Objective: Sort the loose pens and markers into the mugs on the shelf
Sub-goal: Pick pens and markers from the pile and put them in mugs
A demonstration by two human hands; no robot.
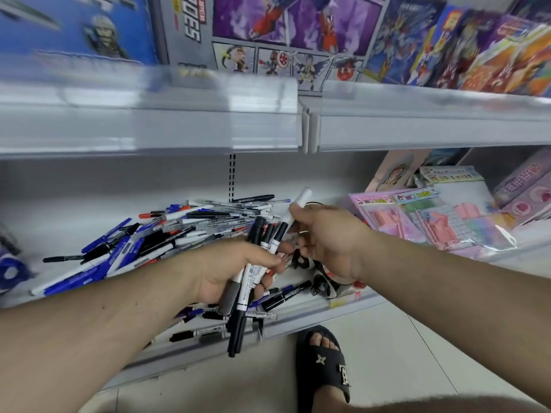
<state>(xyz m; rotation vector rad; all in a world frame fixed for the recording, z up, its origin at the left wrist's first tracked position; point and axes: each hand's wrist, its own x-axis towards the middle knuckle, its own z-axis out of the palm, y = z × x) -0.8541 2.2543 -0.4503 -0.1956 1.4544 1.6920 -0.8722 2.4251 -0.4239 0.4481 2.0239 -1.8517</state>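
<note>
A heap of loose pens and markers, blue, black, red and white, lies on the lower shelf. My left hand grips a bundle of several black-and-white markers, their ends pointing down past the shelf edge. Just to its right, my right hand pinches one white marker with a black end, tilted up to the right. Under my right hand a black-and-white patterned mug is partly hidden. A blue-and-white object at the far left edge is blurred.
Pink stationery packs fill the shelf to the right. The upper shelf rail juts out above the pile, with toy boxes on it. A few markers lie along the front edge. My sandalled foot stands on the tiled floor below.
</note>
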